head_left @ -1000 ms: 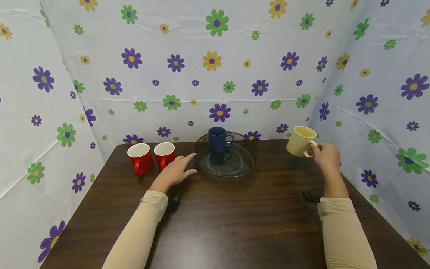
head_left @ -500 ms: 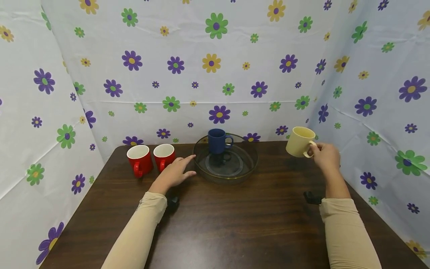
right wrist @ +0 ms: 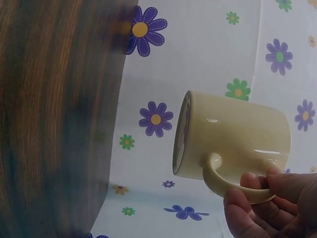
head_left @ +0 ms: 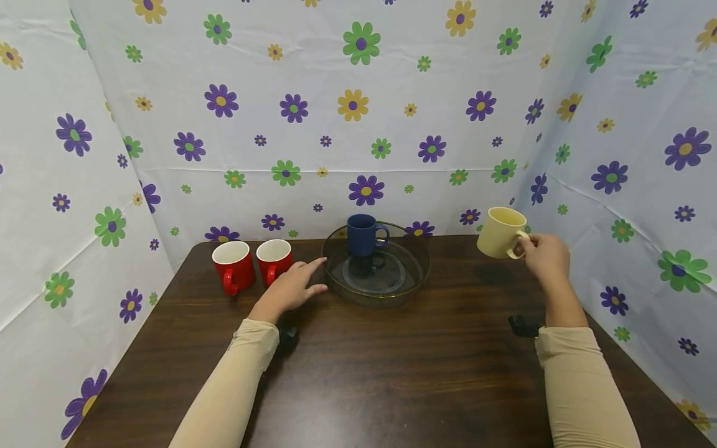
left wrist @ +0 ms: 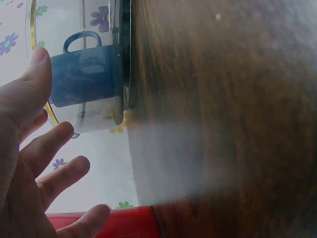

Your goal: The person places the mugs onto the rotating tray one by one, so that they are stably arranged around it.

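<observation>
By its handle, my right hand (head_left: 548,260) holds a pale yellow mug (head_left: 500,234) above the table at the right; the right wrist view shows thumb and fingers pinching the mug (right wrist: 237,134) handle, with a gap between mug and table. My left hand (head_left: 288,289) reaches over the table with fingers extended, its fingertips at the left rim of a clear glass bowl (head_left: 375,301). Whether they touch the rim I cannot tell. Inside the bowl stands a blue mug (head_left: 361,236), its handle facing right. Just behind the left hand is a red mug (head_left: 272,256), partly hidden by it.
A second red mug (head_left: 234,269) with a white inside stands at the left, beside the first. The dark wooden table (head_left: 392,373) runs back to a flowered cloth (head_left: 252,124), which also hangs along both sides.
The head view has tilted up slightly. My right hand has raised the yellow mug a little. My left hand and the other mugs have stayed in place.
</observation>
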### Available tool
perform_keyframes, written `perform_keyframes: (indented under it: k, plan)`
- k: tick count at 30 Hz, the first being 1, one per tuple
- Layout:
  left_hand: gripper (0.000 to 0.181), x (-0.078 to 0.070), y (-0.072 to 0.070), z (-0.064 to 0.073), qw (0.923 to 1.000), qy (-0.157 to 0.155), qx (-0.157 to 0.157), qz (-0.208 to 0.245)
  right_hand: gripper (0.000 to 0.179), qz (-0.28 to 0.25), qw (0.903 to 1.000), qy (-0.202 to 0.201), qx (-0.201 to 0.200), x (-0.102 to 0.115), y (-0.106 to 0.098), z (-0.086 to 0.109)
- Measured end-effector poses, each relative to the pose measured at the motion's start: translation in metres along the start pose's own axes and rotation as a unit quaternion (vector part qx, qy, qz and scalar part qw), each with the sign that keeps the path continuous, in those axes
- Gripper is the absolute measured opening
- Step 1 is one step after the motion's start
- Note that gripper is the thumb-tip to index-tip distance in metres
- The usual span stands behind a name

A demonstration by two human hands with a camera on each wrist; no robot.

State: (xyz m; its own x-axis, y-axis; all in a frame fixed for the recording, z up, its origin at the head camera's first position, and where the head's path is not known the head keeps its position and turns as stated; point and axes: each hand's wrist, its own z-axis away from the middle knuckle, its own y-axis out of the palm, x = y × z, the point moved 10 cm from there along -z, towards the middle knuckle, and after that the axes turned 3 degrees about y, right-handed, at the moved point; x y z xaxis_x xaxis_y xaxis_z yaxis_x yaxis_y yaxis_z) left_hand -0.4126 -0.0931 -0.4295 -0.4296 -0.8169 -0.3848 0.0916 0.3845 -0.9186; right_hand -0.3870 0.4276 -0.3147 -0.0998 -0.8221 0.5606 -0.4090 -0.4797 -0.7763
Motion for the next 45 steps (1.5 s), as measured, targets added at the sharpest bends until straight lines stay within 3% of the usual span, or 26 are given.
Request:
perform_keyframes:
  k: [8,14,20,36,45]
  plan:
    - [0.077,0.001,0.000,0.002,1.0000,0.002,-0.003,0.002,0.040,0.010,0.9996,-0.020,-0.016,0.011,-0.001,-0.001]
    - [0.079,0.007,0.001,0.009,0.9999,-0.012,-0.006,-0.004,0.040,-0.011,0.9997,-0.020,-0.003,0.020,0.007,-0.001]
    - [0.078,0.000,0.001,0.004,0.9999,0.009,-0.006,-0.005,0.042,-0.007,0.9999,-0.010,-0.008,0.018,0.005,-0.001]
    - [0.079,-0.001,-0.001,0.002,0.9999,0.005,-0.007,-0.007,0.038,-0.030,0.9992,-0.026,-0.002,0.044,0.011,-0.006]
    - [0.078,-0.003,-0.001,0.000,0.9998,0.010,-0.008,-0.013,0.036,-0.024,0.9981,-0.056,-0.014,0.066,0.021,-0.003]
